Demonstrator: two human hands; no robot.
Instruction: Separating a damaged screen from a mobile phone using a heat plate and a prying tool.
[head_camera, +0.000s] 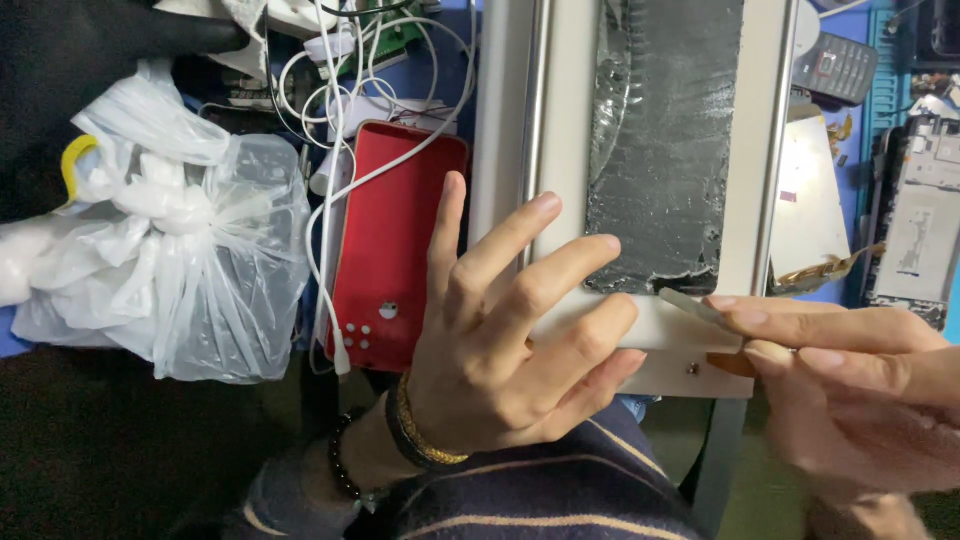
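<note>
**A:** Start from the white frame (560, 150). What sits on it?

**B:** A dark, crinkled sheet of adhesive (665, 140) covers the frame's middle panel, its lower edge ragged. The left hand (500, 350) lies flat on the frame's lower left part, fingers spread and loose, gripping nothing, only pressing on the surface.

**A:** And the other hand?

**B:** The right hand (850, 390) comes in from the frame's lower right corner. Its thumb and fingers are pinched on a thin, flat pry tool (692, 305), whose tip lies just below the ragged edge of the adhesive, on the frame's bottom bar.

**A:** What crowds the space around the frame?

**B:** Just left of it lies a red phone back (395, 250), with white cables (340, 150) trailing across it. Further left is a knotted clear plastic bag (180, 250). To the right of the frame there is a white panel with a brownish flex strip (815, 200), then an opened phone body (915, 220) on a blue mat (885, 60). A dark keypad phone (835, 65) lies above that, near the frame's upper right.

**A:** Does anything block the view?

**B:** The left hand's fingers hide part of the frame's lower left, and a striped sleeve (560, 490) covers what lies below it.
</note>
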